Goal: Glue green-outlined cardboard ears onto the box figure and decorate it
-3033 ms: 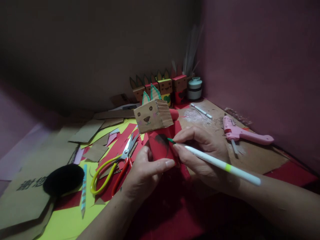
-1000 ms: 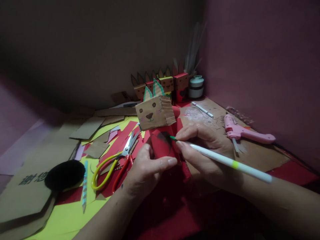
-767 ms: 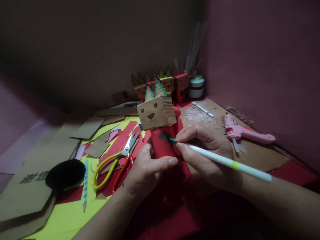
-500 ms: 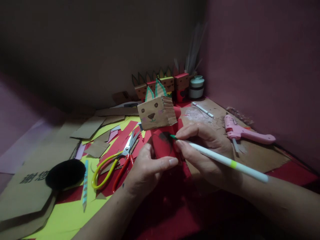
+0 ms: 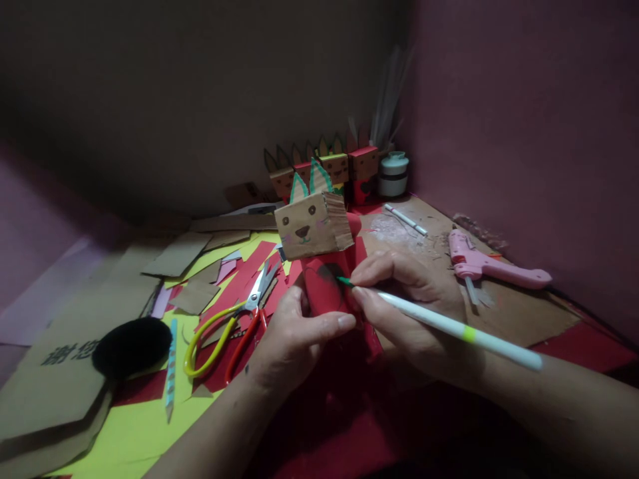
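Observation:
My left hand (image 5: 299, 332) is closed round the red body of a cardboard animal figure (image 5: 314, 226), its thumb lying across the front. The figure has a box-shaped brown head with a drawn face and two pointed ears edged in green. A dark, partly filled shape shows on its red body. Between the thumb and fingers of my right hand (image 5: 409, 299) is a white marker (image 5: 439, 322) with a yellow-green band. Its green tip meets or nearly meets the dark shape's right side. The palm side of my right hand is hidden.
Yellow-and-red-handled scissors (image 5: 253, 301) lie open on paper scraps at left, near a pencil (image 5: 170, 372) and a round black object (image 5: 132, 347). A pink glue gun (image 5: 492, 263) rests at right. Similar figures (image 5: 333, 166) and a lidded pot (image 5: 393, 174) stand behind.
The marker's tip has shifted slightly left and down over the dark shape, and its back end has swung a little right. My left hand and the figure look still.

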Available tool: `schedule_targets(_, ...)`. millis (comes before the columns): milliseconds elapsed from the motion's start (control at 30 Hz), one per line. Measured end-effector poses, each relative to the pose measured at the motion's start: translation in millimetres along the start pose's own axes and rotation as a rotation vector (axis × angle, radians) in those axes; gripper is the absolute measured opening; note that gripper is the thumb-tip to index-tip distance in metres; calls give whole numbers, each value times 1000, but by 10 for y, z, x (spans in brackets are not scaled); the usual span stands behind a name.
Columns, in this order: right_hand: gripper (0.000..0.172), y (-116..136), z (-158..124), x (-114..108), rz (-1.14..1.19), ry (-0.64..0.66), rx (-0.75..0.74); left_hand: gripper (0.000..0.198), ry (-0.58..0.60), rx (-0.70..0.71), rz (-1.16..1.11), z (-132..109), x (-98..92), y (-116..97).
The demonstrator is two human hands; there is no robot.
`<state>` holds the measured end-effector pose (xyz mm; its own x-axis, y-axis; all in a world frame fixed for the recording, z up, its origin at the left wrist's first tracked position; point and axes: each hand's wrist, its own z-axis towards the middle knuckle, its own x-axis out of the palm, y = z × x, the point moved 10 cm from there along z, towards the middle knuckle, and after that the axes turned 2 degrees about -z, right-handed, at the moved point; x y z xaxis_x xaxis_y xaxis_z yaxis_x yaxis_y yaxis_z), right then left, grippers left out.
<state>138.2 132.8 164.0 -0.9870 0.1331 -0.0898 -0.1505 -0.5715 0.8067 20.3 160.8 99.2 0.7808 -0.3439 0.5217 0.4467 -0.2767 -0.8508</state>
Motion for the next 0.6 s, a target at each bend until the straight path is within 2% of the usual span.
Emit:
schedule_targets(133, 10, -5, -8, -52, 1, -53, -6, 42, 11, -9, 7, 1, 7, 7)
schedule_targets(600, 12, 44, -6, 10, -17, -17, -65, 41, 7, -3, 38, 10, -41, 34)
